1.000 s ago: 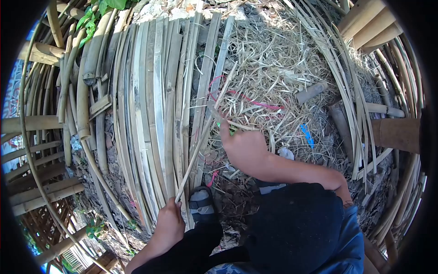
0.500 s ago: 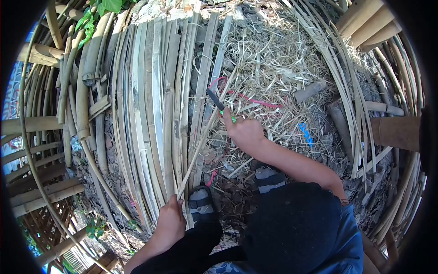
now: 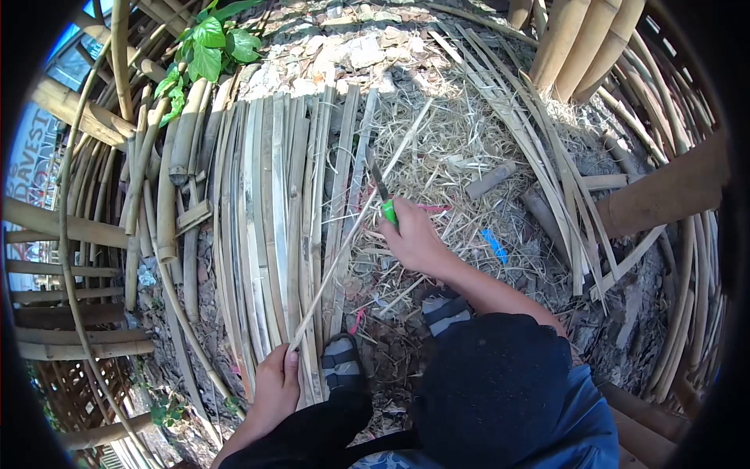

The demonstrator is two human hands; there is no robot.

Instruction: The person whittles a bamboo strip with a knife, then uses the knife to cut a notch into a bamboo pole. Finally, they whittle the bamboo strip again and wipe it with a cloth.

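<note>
My left hand (image 3: 275, 386), low in the view, is closed on the near end of a long, thin bamboo strip (image 3: 331, 272). The strip slants up and to the right, past my right hand. My right hand (image 3: 412, 236) grips the green handle of a knife (image 3: 377, 177). The blade points away from me and lies against or very close to the strip; actual contact is hard to make out. Beneath the strip, many split bamboo slats (image 3: 277, 187) lie side by side on the ground.
Pale shavings (image 3: 461, 148) cover the ground on the right, with a short bamboo piece (image 3: 491, 180) and a blue scrap (image 3: 494, 246). More strips (image 3: 539, 148) lie further right. Bamboo poles (image 3: 166, 211) and a leafy plant (image 3: 209, 43) are at left. My sandalled feet (image 3: 341, 361) stand near the slats.
The view has tilted up slightly. The strip now leans further right at its far end. My right hand with the knife has shifted slightly along it; my left hand still holds the near end.
</note>
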